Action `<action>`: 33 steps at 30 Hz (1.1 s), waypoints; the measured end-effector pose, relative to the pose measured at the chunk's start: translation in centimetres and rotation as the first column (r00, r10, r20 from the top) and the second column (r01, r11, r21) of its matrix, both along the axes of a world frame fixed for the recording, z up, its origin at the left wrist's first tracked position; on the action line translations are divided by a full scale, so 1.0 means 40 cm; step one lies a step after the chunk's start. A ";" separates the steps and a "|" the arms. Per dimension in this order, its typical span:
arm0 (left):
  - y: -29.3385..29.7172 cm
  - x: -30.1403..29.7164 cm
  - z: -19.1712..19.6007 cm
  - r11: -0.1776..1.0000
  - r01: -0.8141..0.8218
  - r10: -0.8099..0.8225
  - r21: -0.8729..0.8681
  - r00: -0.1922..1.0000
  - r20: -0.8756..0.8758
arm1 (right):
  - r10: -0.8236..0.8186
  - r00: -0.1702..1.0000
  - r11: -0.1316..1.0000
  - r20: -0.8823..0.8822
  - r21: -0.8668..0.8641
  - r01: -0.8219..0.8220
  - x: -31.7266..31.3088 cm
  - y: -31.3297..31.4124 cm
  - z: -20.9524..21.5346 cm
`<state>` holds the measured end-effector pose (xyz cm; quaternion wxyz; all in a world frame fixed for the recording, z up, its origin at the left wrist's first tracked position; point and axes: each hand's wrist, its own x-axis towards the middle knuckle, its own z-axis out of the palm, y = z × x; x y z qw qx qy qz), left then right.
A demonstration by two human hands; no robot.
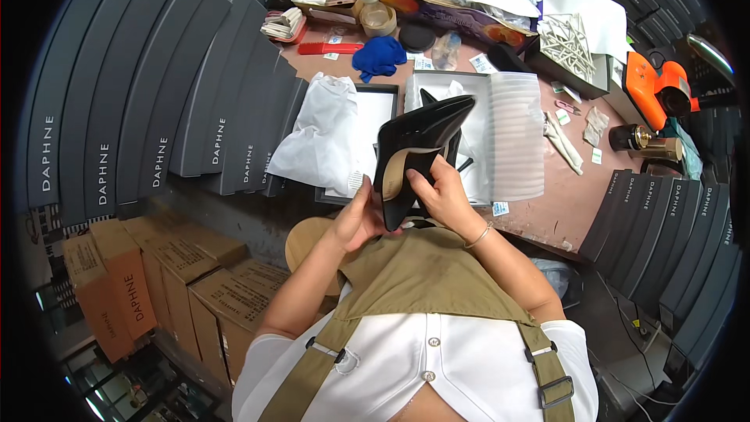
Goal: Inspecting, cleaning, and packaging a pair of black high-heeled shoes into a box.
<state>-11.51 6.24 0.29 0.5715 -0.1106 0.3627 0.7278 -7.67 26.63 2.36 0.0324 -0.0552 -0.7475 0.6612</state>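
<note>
A glossy black pointed-toe pump (422,129) is held up in front of me, its toe pointing to the far right and its beige insole showing. My left hand (358,217) is closed round the heel end, partly hidden behind the shoe. My right hand (449,194) grips the side, thumb at the opening and fingers hidden. Behind the pump lies an open shoe box (474,87) with white lining, and another dark piece shows there, mostly covered. Ridged translucent wrapping (517,137) lies along the box's right side. White tissue (316,137) sits on the left part.
Tall stacks of dark grey shoe boxes (141,70) stand left, with more boxes (664,227) at right. Brown cartons (180,281) are on the floor. The table holds a blue cloth (379,57), a red comb (328,48), tape rolls (378,19), white sticks (568,45) and an orange device (644,92).
</note>
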 end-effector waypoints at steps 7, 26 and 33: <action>0.019 0.014 -0.044 0.988 -0.081 0.040 0.135 0.958 0.283 | 0.396 0.893 0.892 -0.214 0.320 -0.319 0.000 -0.003 0.047; 0.055 0.075 -0.055 0.769 -0.629 0.638 -0.119 0.766 0.079 | 0.261 0.946 0.881 -0.194 0.449 -0.151 0.142 0.047 0.009; 0.023 0.090 0.000 0.779 -0.619 0.623 0.103 0.743 -0.244 | 0.583 0.804 0.808 -0.118 -0.023 -0.589 0.043 -0.048 -0.034</action>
